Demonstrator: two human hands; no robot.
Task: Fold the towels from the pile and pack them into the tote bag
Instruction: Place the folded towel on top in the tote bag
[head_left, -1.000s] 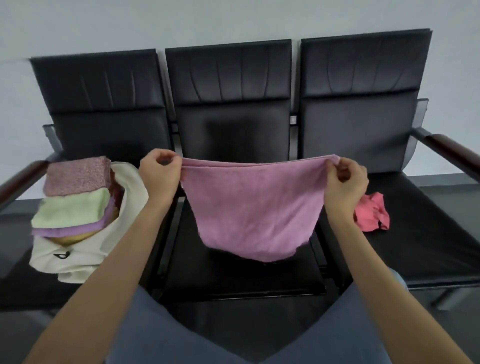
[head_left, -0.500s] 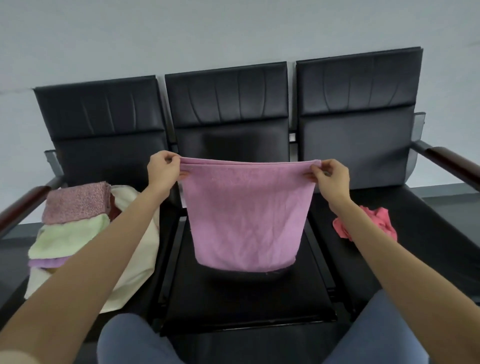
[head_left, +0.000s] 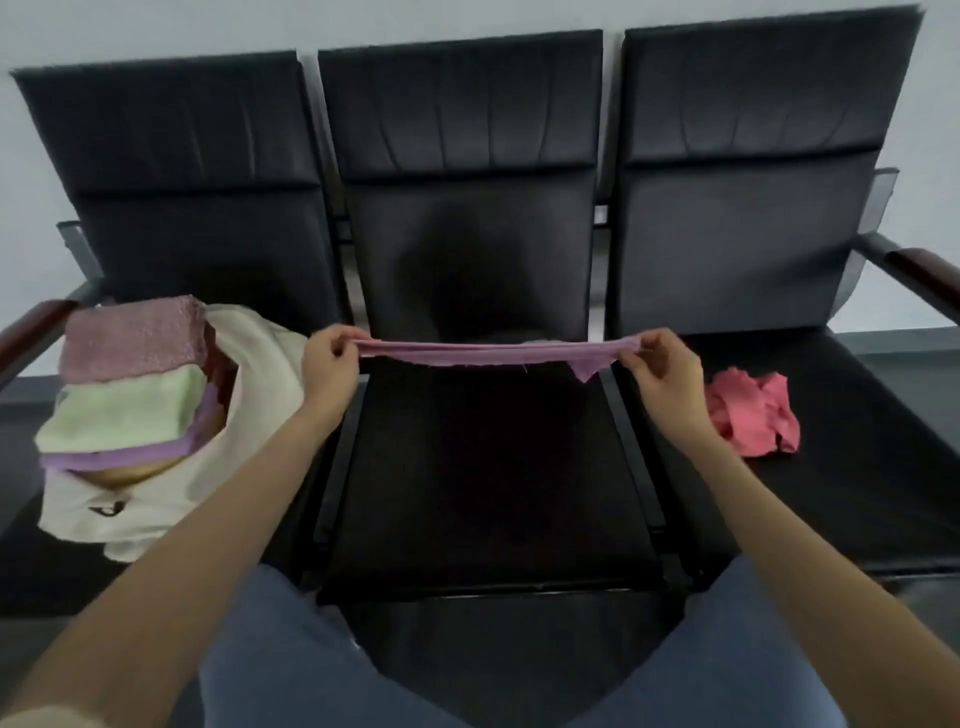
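the pink towel (head_left: 488, 352) hangs stretched as a flat band between the two hands, its long axis running left to right, level, above the far edge of the middle seat (head_left: 483, 467). the left hand (head_left: 330, 364) pinches its left end with curled fingers and thumb; the right hand (head_left: 662, 371) pinches the right end the same way, with one small corner drooping just inside that grip. both hands are about equally far out, so the towel lies square across the body.

the tote bag (head_left: 156, 499) sits on the left seat, near the left hand, its mouth facing right and near, with folded towels (head_left: 124, 395) stacked and showing at the opening. a crumpled red towel (head_left: 753, 413) lies on the right seat, just beside the right wrist.

judging by this, the fold probably goes on by laying the band on the middle seat or bringing the ends together; the packing move then goes left, where the left hand is the nearer one.
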